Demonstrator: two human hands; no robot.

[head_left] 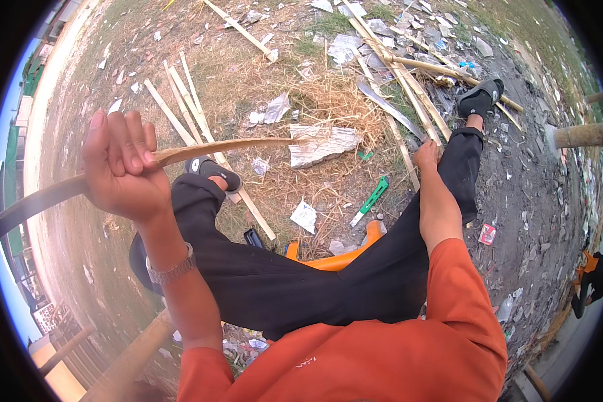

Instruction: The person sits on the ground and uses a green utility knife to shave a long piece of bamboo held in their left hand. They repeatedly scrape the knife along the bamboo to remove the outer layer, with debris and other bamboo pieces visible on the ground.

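Raised at the left, my left hand (128, 157) is closed around a long bamboo strip (214, 146). The strip's far tip rests over a pale, weathered wooden block (321, 147) on the ground, and its other end runs out past my wrist to the left. Beside my right shin, my right hand (427, 155) is closed on the handle of a machete (388, 107). Its curved blade points away and to the left, apart from the strip. Wood shavings (338, 100) lie around the block. Nearer to me on the ground is a green-handled cutter (372, 199).
Split bamboo strips (194, 110) lie by my left foot, and longer bamboo pieces (409, 74) lie beyond my right hand. I sit on an orange stool (342, 260). Litter covers much of the ground. A thick bamboo pole (583, 136) stands at the right.
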